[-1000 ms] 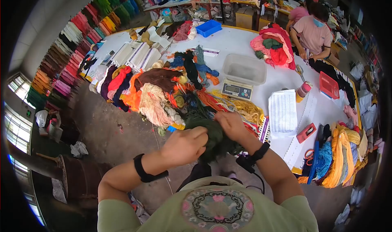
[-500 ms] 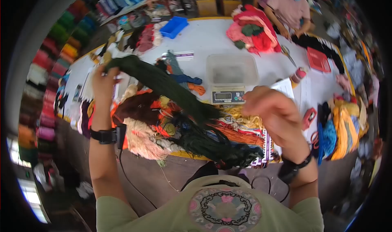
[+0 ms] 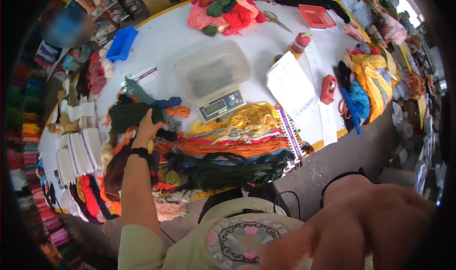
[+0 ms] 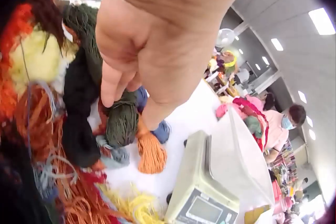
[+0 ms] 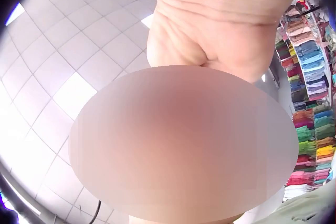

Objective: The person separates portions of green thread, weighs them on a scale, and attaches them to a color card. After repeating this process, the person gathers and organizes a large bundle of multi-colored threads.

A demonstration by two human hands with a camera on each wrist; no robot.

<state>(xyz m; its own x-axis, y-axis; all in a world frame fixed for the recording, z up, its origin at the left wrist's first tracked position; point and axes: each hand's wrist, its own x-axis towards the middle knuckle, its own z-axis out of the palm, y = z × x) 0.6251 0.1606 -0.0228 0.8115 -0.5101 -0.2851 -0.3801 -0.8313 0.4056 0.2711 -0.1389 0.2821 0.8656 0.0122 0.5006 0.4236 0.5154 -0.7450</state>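
At the left of the pile, my left hand [image 3: 148, 127] grips a dark green skein [image 3: 127, 115] lying over the table. The left wrist view has the same hand [image 4: 152, 56] from behind, with the skein's looped end [image 4: 122, 124] between fingers and thumb. Beside it lie a black skein [image 4: 79, 113] and an orange one [image 4: 151, 153]. More dark green yarn [image 3: 237, 172] stretches along the near edge. Raised close to the head camera, my right hand [image 3: 351, 222] holds nothing visible, its fingers bent loosely downward; a blurred oval covers much of the right wrist view.
A scale [image 3: 221, 106] with a clear tray [image 3: 213, 68] stands mid-table, papers [image 3: 292, 85] to its right. Farther right are a red dispenser [image 3: 328, 89], scissors [image 3: 344, 109] and yellow yarn [image 3: 373, 87]. A blue bin [image 3: 121, 43] sits at the back left.
My left hand has brought the dark green skein down onto the left of the pile. My right hand has left the yarn and risen toward the head camera. The head view has turned rightward.
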